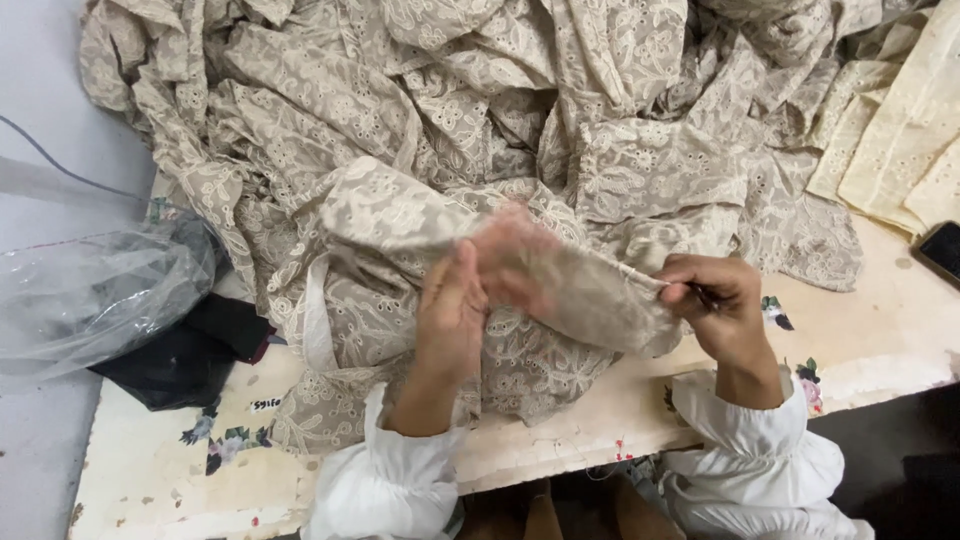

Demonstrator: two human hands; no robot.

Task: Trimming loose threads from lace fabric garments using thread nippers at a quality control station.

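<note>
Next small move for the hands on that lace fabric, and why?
Probably slide the left hand along the edge toward the right hand. The embroidered beige fabric is stretched taut between them, the right fingers pinch its edge together with a thin dark tool, and the rest lies bunched on the table.

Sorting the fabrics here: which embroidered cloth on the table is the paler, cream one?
The cream eyelet cloth at the table's far right edge, untouched. It is lighter and yellower than the big beige lace heap that both hands work.

- The beige cloth (420, 210) is seen as matt embroidered lace with eyelets.
- The bag (90, 290) is made of thin, glossy clear plastic.
- The table (880, 330) is covered in worn, matt cream surface.
</note>
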